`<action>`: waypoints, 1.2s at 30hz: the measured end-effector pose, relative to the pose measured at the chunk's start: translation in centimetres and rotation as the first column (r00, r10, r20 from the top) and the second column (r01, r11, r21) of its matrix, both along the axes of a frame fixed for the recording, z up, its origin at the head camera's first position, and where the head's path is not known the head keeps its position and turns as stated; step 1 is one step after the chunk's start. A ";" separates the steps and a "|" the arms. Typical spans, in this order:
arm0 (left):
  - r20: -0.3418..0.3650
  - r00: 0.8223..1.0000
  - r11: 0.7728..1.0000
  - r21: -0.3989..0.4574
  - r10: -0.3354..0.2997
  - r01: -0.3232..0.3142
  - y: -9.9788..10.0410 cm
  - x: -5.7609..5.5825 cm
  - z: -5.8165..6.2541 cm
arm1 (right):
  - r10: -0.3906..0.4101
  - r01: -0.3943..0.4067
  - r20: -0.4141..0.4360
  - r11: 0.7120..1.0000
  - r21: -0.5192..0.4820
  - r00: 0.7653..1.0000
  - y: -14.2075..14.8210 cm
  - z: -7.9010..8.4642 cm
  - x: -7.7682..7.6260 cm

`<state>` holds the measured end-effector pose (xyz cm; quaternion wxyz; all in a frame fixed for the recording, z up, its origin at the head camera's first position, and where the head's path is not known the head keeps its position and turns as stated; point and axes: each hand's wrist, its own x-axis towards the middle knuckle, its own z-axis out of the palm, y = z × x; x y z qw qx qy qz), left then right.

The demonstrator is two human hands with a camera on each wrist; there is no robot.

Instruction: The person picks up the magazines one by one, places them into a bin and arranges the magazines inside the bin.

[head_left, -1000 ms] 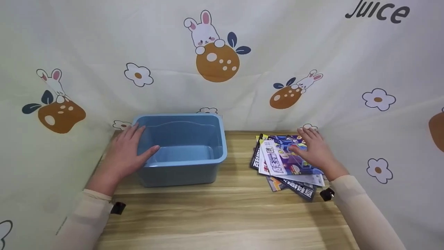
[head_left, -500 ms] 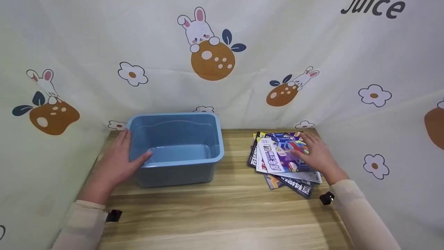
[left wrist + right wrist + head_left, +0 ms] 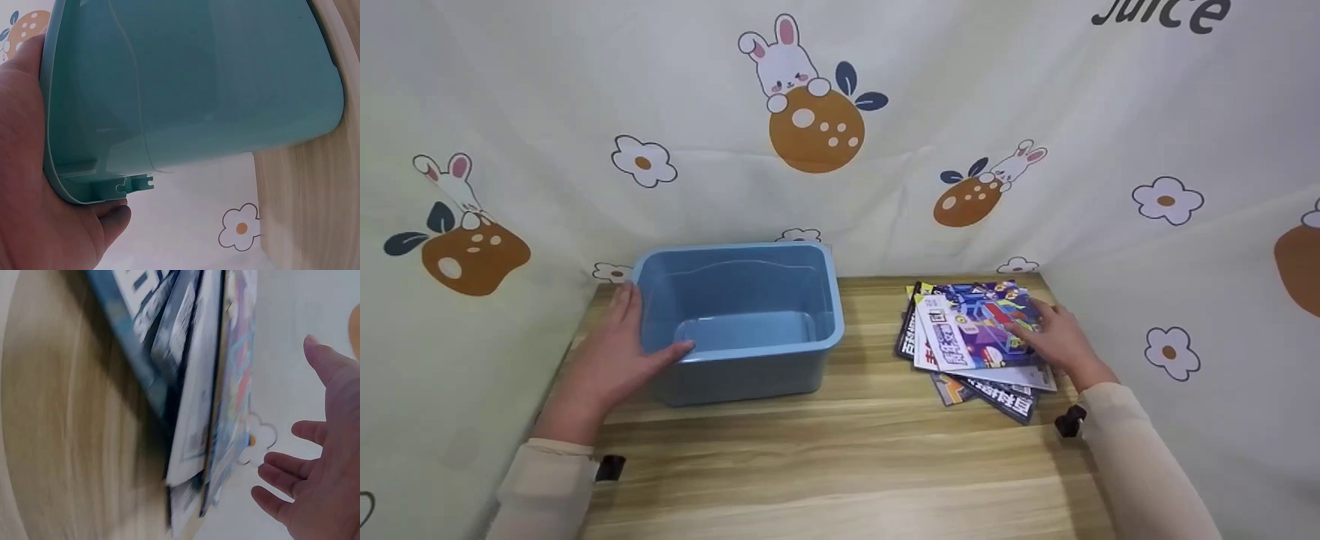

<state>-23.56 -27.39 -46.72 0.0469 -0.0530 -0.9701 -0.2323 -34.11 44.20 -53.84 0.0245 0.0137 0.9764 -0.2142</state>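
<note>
A blue plastic bin (image 3: 750,375) stands on the left of the wooden table. My left hand (image 3: 611,352) grips its left front corner, the thumb lying over the front rim and the fingers along the outer left side. The left wrist view shows fingertips (image 3: 115,222) curled beneath the rim. A fanned stack of magazines (image 3: 975,330) lies to the right, a purple-covered one on top. My right hand (image 3: 1061,337) is at the right edge of the stack; in the right wrist view its loosely bent fingers (image 3: 287,467) are apart from the magazines and hold nothing.
The wooden table (image 3: 810,465) reaches forward to a pale cloth (image 3: 697,97) printed with rabbits, oranges and flowers, which hangs behind and at both sides. A strip of tabletop separates the bin from the magazines. Black wrist cameras sit below both sleeves.
My left hand has shifted left and down, its fingers moving from over the bin's left rim to its outer side. My right hand has moved right and lower, from over the magazines to their right edge.
</note>
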 end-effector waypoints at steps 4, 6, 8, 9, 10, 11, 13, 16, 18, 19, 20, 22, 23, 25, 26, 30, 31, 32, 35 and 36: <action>0.002 1.000 1.000 -0.001 0.006 -0.006 0.1 0.0 0.0 | -0.035 0.035 0.098 0.999 -0.003 0.995 1.4 -0.8 -0.9; 0.001 1.000 1.000 0.000 0.008 -0.008 0.1 -0.1 0.1 | -0.033 0.035 0.121 0.999 -0.010 0.992 2.0 -1.0 -1.3; 0.000 1.000 1.000 0.001 0.008 -0.008 0.1 -0.2 0.2 | -0.029 0.033 0.131 0.999 -0.026 0.991 2.4 -1.3 -1.6; 0.001 1.000 1.000 0.001 0.009 -0.009 0.2 -0.2 0.2 | -0.025 0.031 0.133 0.999 -0.039 0.991 2.6 -1.4 -1.8; 0.002 1.000 1.000 0.003 0.010 -0.010 0.2 -0.2 0.3 | -0.022 0.029 0.136 0.998 -0.051 0.990 2.7 -1.4 -1.9; 0.003 1.000 1.000 0.004 0.010 -0.010 0.2 -0.2 0.3 | -0.020 0.029 0.140 0.998 -0.062 0.990 2.8 -1.5 -2.0; 0.005 1.000 1.000 0.006 0.008 -0.008 0.2 -0.2 0.2 | -0.014 0.027 0.157 0.996 -0.079 0.988 3.0 -1.5 -2.1; 0.006 1.000 1.000 0.011 0.006 -0.006 0.1 -0.2 0.1 | -0.015 0.035 0.199 0.995 -0.098 0.980 3.1 -1.5 -2.3; 0.005 1.000 1.000 0.012 0.005 -0.005 0.1 -0.2 0.0 | -0.018 0.044 0.236 0.993 -0.108 0.972 3.3 -1.5 -2.4; 0.004 1.000 1.000 0.014 0.005 -0.005 0.0 -0.2 0.0 | -0.020 0.051 0.255 0.992 -0.116 0.967 3.4 -1.5 -2.4; 0.001 1.000 1.000 0.016 0.003 -0.003 0.0 -0.2 -0.1 | -0.017 0.049 0.268 0.992 -0.116 0.963 3.4 -1.5 -2.5; -0.005 1.000 1.000 0.018 -0.003 0.003 -0.1 -0.2 -0.2 | -0.006 0.041 0.283 0.992 -0.116 0.959 3.5 -1.6 -2.7; -0.009 1.000 1.000 0.021 -0.005 0.005 -0.1 -0.2 -0.1 | 0.001 0.034 0.286 0.992 -0.119 0.958 3.6 -1.5 -2.8; -0.011 1.000 1.000 0.023 -0.006 0.006 -0.1 -0.2 -0.1 | 0.021 0.020 0.285 0.990 -0.141 0.958 3.5 -1.4 -3.0; -0.011 1.000 1.000 0.024 -0.007 0.008 -0.1 -0.1 -0.1 | 0.033 0.013 0.284 0.987 -0.157 0.958 3.5 -1.4 -3.1; -0.005 1.000 1.000 0.023 -0.004 0.004 -0.1 0.0 -0.1 | 0.052 0.022 0.299 0.971 -0.239 0.953 3.1 -0.8 -2.9; -0.006 1.000 1.000 0.023 -0.005 0.005 -0.1 0.0 -0.1 | 0.046 0.031 0.302 0.968 -0.248 0.952 3.1 -0.8 -2.8; -0.008 1.000 1.000 0.022 -0.005 0.005 -0.1 0.0 -0.1 | 0.047 0.030 0.303 0.969 -0.247 0.952 3.1 -0.7 -2.7; -0.011 1.000 1.000 0.021 -0.002 0.002 0.0 0.0 -0.1 | 0.038 0.035 0.297 0.971 -0.238 0.954 3.3 -0.9 -2.9; -0.012 1.000 1.000 0.021 0.002 -0.001 0.0 0.1 -0.1 | 0.038 0.034 0.293 0.971 -0.237 0.955 3.4 -1.0 -3.0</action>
